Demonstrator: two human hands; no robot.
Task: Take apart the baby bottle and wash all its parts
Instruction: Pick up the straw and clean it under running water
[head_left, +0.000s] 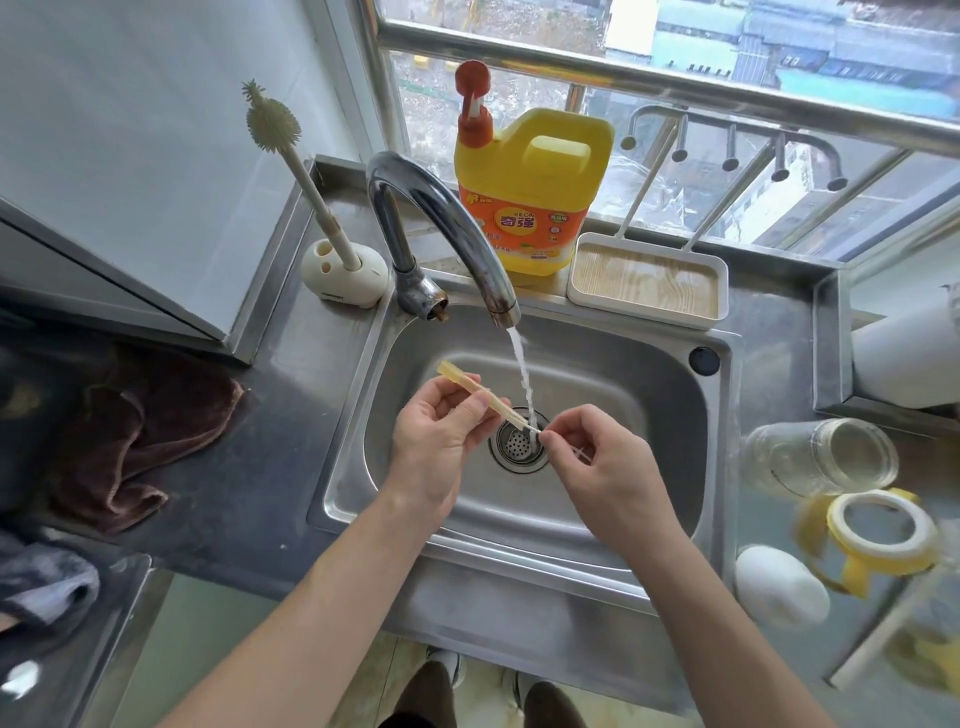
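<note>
Pinches the yellowish straw (480, 396) mid-length with the left hand (436, 447) over the sink (654, 405), under the running water (521, 371), and a thin white wire (534, 429) at its lower tip with the right hand (597, 462); likely light, bendy, wet-slick, so best held near that tip.

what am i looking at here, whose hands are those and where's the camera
There is no machine: one camera worn on a person's head looks down at their two bare hands over a steel sink. The left hand holds a yellowish straw, its lower end in the stream from the tap. The right hand pinches what looks like a thin brush at that end. On the counter at right lie the clear bottle, on its side, and its yellow collar ring. A soap jug stands behind the sink.
</note>
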